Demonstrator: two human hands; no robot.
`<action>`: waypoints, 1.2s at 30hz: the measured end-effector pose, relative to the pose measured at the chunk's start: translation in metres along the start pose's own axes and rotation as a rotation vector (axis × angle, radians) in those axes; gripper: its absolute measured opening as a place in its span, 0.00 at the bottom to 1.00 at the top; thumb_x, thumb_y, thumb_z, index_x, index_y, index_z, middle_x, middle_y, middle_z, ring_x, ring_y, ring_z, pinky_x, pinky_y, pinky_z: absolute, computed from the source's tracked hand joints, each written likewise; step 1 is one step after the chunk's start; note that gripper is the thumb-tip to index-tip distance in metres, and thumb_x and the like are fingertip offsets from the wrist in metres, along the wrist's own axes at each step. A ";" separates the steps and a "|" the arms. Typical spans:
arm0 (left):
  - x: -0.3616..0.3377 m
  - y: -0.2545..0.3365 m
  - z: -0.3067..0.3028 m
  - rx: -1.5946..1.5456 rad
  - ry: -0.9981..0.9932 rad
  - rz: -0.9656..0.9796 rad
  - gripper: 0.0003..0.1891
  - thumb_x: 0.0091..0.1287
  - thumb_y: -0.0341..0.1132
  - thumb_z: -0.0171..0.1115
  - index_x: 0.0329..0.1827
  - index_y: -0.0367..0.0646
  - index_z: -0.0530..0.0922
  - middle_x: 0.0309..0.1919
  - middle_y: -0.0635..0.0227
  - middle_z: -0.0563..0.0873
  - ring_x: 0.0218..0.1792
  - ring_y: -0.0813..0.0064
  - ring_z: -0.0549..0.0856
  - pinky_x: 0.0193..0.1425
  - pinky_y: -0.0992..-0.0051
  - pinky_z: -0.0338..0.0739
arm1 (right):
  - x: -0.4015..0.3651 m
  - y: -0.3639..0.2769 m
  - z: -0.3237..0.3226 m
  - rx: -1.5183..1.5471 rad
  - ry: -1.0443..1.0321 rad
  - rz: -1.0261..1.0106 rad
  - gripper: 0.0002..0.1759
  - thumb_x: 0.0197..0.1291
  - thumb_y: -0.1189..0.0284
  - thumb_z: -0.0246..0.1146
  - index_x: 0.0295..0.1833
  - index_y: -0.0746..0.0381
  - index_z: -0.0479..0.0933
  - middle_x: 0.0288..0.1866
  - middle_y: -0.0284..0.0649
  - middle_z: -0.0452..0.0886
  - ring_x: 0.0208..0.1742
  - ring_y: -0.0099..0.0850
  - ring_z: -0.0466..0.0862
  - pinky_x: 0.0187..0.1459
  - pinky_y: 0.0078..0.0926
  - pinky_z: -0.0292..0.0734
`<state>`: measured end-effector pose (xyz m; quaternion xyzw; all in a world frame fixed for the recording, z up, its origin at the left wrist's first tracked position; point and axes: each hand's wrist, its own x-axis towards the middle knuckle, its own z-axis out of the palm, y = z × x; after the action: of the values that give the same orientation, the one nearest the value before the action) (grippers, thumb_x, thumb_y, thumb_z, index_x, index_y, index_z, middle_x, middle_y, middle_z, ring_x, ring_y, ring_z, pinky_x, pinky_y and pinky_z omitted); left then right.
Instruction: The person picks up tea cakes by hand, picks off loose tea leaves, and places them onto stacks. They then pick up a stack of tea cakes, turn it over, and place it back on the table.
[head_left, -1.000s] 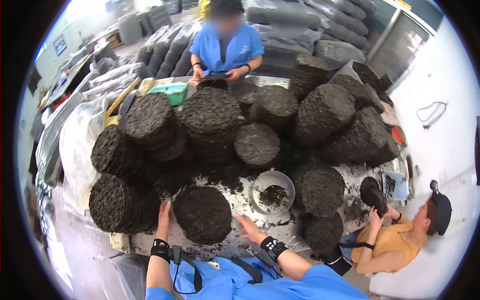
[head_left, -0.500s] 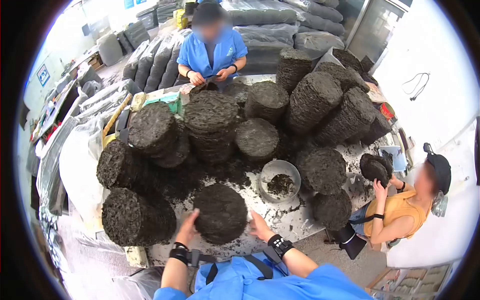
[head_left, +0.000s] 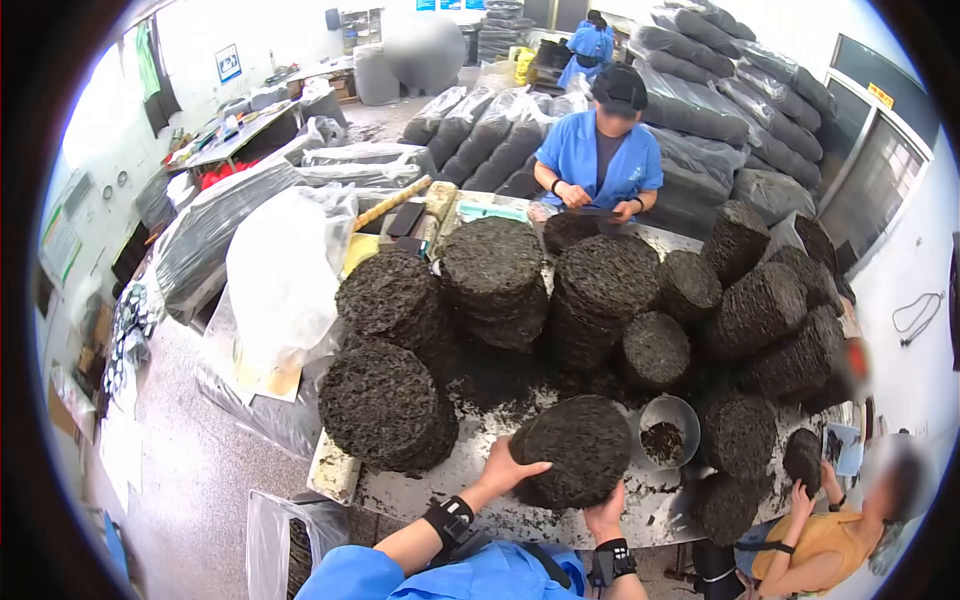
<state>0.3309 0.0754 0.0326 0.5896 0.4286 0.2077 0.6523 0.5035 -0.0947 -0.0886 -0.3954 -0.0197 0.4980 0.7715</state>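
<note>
Between my two hands is a round stack of dark, seaweed-like sheets (head_left: pixel 575 450), tilted at the table's near edge. My left hand (head_left: pixel 505 472) grips its left rim, thumb lying over the top face. Under its lower right edge is my right hand (head_left: pixel 605 512), its fingers partly hidden behind the stack. A clear round tub (head_left: pixel 668 432) with dark scraps stands just right of the held stack. To the left, a larger round stack (head_left: pixel 385 405) rests on the table near my left arm.
Several more dark stacks (head_left: pixel 605 290) fill the table's (head_left: pixel 480 510) far side and right. A co-worker in blue (head_left: pixel 600 165) handles a dark sheet across the table. Another in orange (head_left: pixel 825 545) holds a dark round piece at right. Bagged stacks (head_left: pixel 240 240) lie to the left.
My view has swung left, so the table appears further right. My hands have closed in on the round stack, which is now gripped and tilted instead of lying between them.
</note>
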 end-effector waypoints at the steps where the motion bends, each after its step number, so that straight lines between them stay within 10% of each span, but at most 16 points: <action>1: -0.004 0.009 -0.004 0.106 0.009 0.137 0.42 0.46 0.44 0.80 0.60 0.27 0.69 0.54 0.49 0.80 0.55 0.64 0.80 0.59 0.69 0.74 | -0.001 -0.004 0.008 0.022 -0.005 -0.040 0.33 0.69 0.47 0.44 0.72 0.54 0.61 0.71 0.37 0.66 0.71 0.41 0.66 0.69 0.47 0.60; 9: -0.068 0.109 -0.134 0.069 0.305 0.514 0.42 0.49 0.40 0.75 0.63 0.30 0.63 0.54 0.55 0.78 0.56 0.62 0.78 0.63 0.67 0.72 | -0.015 -0.043 0.182 0.036 -0.362 -0.101 0.29 0.72 0.54 0.45 0.72 0.58 0.61 0.70 0.38 0.67 0.70 0.35 0.66 0.70 0.40 0.60; 13: -0.097 0.061 -0.239 -0.816 0.146 0.375 0.23 0.64 0.41 0.59 0.58 0.35 0.74 0.51 0.57 0.83 0.52 0.61 0.82 0.64 0.59 0.73 | 0.011 -0.005 0.233 -0.393 -0.285 -0.034 0.22 0.68 0.68 0.58 0.65 0.63 0.69 0.53 0.41 0.80 0.48 0.24 0.80 0.53 0.24 0.75; 20: -0.116 0.035 -0.256 -1.131 0.227 0.341 0.30 0.64 0.55 0.57 0.64 0.45 0.74 0.60 0.66 0.79 0.61 0.60 0.76 0.68 0.55 0.67 | 0.031 0.059 0.276 -0.746 -0.294 -0.092 0.10 0.61 0.69 0.66 0.40 0.67 0.83 0.28 0.35 0.85 0.29 0.20 0.83 0.34 0.17 0.78; 28: -0.097 0.016 -0.253 -1.122 0.286 0.279 0.29 0.66 0.50 0.56 0.66 0.42 0.69 0.61 0.63 0.78 0.61 0.61 0.76 0.67 0.59 0.68 | 0.062 0.061 0.295 -1.131 -0.366 -0.269 0.11 0.58 0.69 0.68 0.36 0.67 0.83 0.27 0.38 0.85 0.29 0.22 0.84 0.33 0.20 0.78; 31: -0.096 0.020 -0.243 -1.034 0.312 0.292 0.30 0.67 0.48 0.56 0.67 0.40 0.66 0.63 0.60 0.76 0.62 0.60 0.75 0.68 0.58 0.67 | 0.072 0.027 0.252 -0.675 -0.227 -0.134 0.08 0.60 0.76 0.63 0.43 0.68 0.82 0.35 0.37 0.85 0.31 0.22 0.83 0.36 0.20 0.80; 33: -0.098 0.018 -0.244 -1.006 0.327 0.290 0.30 0.67 0.49 0.55 0.68 0.41 0.67 0.63 0.61 0.76 0.63 0.60 0.75 0.69 0.57 0.66 | 0.096 0.002 0.172 -0.666 -0.057 -0.417 0.07 0.63 0.76 0.59 0.43 0.66 0.81 0.35 0.36 0.83 0.37 0.21 0.81 0.40 0.19 0.79; 34: -0.101 0.016 -0.245 -0.971 0.331 0.289 0.30 0.67 0.49 0.55 0.68 0.41 0.67 0.63 0.61 0.76 0.63 0.59 0.74 0.69 0.56 0.65 | 0.130 -0.009 0.104 -0.016 -0.210 -0.276 0.10 0.64 0.75 0.57 0.48 0.65 0.77 0.42 0.37 0.81 0.46 0.23 0.80 0.48 0.18 0.77; 35: -0.103 0.012 -0.247 -0.973 0.340 0.285 0.30 0.67 0.49 0.55 0.68 0.41 0.67 0.63 0.61 0.76 0.63 0.59 0.74 0.69 0.56 0.65 | 0.112 -0.031 0.113 0.273 0.308 -0.216 0.07 0.65 0.74 0.57 0.46 0.62 0.76 0.47 0.38 0.80 0.49 0.28 0.80 0.49 0.25 0.77; 36: -0.103 0.011 -0.248 -0.978 0.358 0.274 0.30 0.67 0.49 0.55 0.68 0.41 0.67 0.63 0.61 0.76 0.64 0.59 0.74 0.69 0.56 0.65 | 0.101 -0.037 0.114 0.242 0.335 -0.130 0.09 0.65 0.70 0.57 0.48 0.62 0.76 0.48 0.39 0.80 0.50 0.30 0.79 0.51 0.30 0.76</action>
<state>0.0776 0.1442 0.0910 0.2231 0.3052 0.5636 0.7344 0.5335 0.0448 -0.0237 -0.3751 0.1434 0.3734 0.8363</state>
